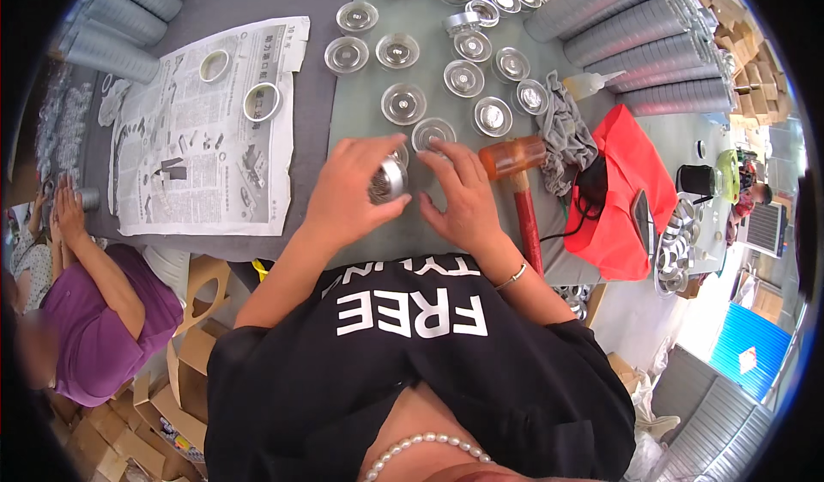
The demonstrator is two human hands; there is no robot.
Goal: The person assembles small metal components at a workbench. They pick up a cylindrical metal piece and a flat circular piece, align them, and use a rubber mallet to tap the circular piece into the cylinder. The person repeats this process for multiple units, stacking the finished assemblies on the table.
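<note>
My left hand [343,186] is closed around a short round silver metal piece [388,181], held tilted on its side with its dark, textured face showing. Beside it, my right hand [468,194] is open, fingers curved and apart. Its fingertips reach the near rim of a clear round dish-like piece [433,132]; whether they touch it I cannot tell. Another clear rim shows partly behind my left fingers. Farther off lie several clear round pieces with silver centres, one of them [403,104] just beyond my hands. A mallet [512,157] with an orange head and red handle lies right of my right hand.
Stacks of silver round pieces [635,31] stand at the far right, others [112,48] far left. Newspaper [215,139] with two rings lies left. A grey rag [562,134], squeeze bottle [592,83] and red bag [622,194] are at right. A person in purple [116,319] sits left.
</note>
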